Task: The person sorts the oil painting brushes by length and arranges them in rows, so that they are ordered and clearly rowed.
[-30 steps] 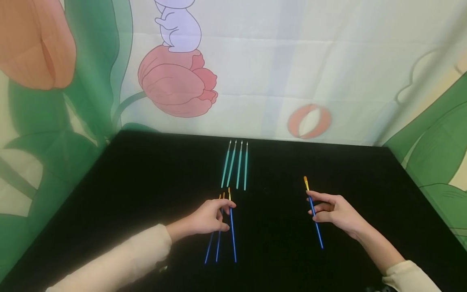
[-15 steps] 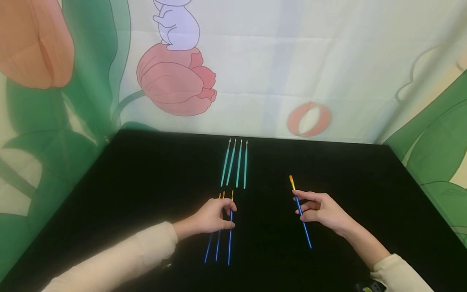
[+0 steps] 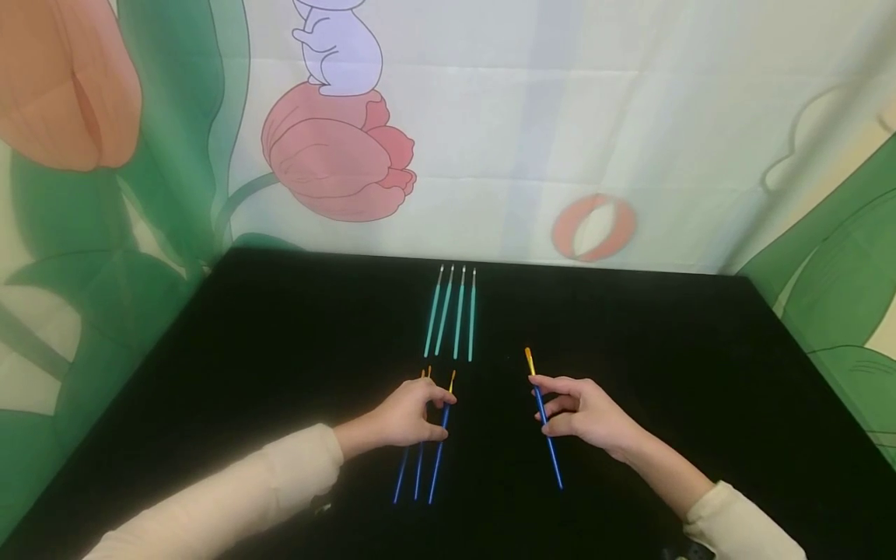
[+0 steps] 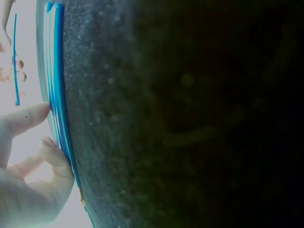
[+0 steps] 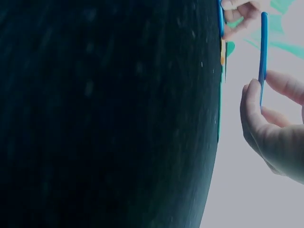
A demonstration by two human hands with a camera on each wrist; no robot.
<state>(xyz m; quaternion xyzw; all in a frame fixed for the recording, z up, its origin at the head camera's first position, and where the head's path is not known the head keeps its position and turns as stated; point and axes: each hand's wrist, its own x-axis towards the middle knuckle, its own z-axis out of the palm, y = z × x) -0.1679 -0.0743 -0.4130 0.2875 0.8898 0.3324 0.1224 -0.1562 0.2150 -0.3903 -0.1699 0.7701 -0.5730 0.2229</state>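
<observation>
My left hand (image 3: pixel 406 414) pinches a blue-handled paintbrush (image 3: pixel 437 467) between thumb and fingers, at the right of two more blue paintbrushes (image 3: pixel 418 474) lying on the black table (image 3: pixel 280 334). The hand hides the middles of those two. In the left wrist view, the fingers of that hand (image 4: pixel 35 185) are at the blue handles (image 4: pixel 58 61). To the right, my right hand (image 3: pixel 591 412) holds another blue paintbrush (image 3: pixel 552 459) between thumb and fingers, its golden bristles pointing away from me. The right wrist view has this paintbrush (image 5: pixel 263 47) raised off the tabletop.
Several teal-handled brushes (image 3: pixel 458 319) lie side by side further back, tips toward the far edge. A printed curtain (image 3: pixel 476 140) with tulips and a rabbit-like figure hangs behind the table, and green leaf-patterned cloth (image 3: pixel 840 288) borders the right side.
My right hand has moved left with its paintbrush, toward the others. Under my left hand the rightmost blue paintbrush has turned, its handle end swinging left and its bristles right.
</observation>
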